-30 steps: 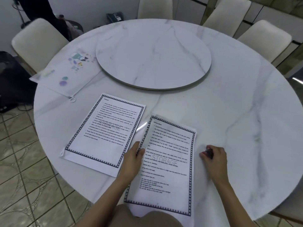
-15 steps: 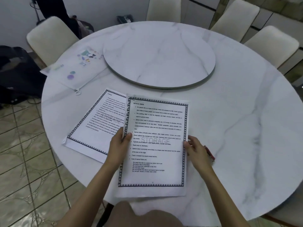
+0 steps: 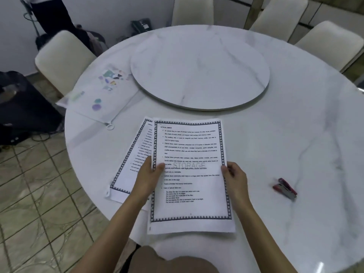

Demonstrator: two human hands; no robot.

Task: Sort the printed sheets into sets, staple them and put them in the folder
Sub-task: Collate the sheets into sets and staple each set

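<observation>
I hold a printed set of sheets point(image 3: 190, 209) with a dark patterned border and a grey "STORAGE" watermark, lifted above the table. My left hand point(image 3: 146, 178) pinches its left edge and my right hand point(image 3: 235, 179) pinches its right edge. Partly under it, to the left, a second printed set point(image 3: 128, 172) lies flat on the table. A red stapler point(image 3: 285, 189) rests on the table right of my right hand, apart from it. A clear zip folder point(image 3: 94, 95) with coloured stickers lies at the far left and overhangs the table's edge.
The round white marble table point(image 3: 295, 134) carries a raised turntable point(image 3: 199, 71) in its middle. Cream chairs point(image 3: 63, 58) stand around the far side. A black bag point(image 3: 21, 107) and cables sit on the tiled floor at the left.
My right hand let go of the stapler, which now lies on the table. Both hands picked up the right set and shifted it left over the other set.
</observation>
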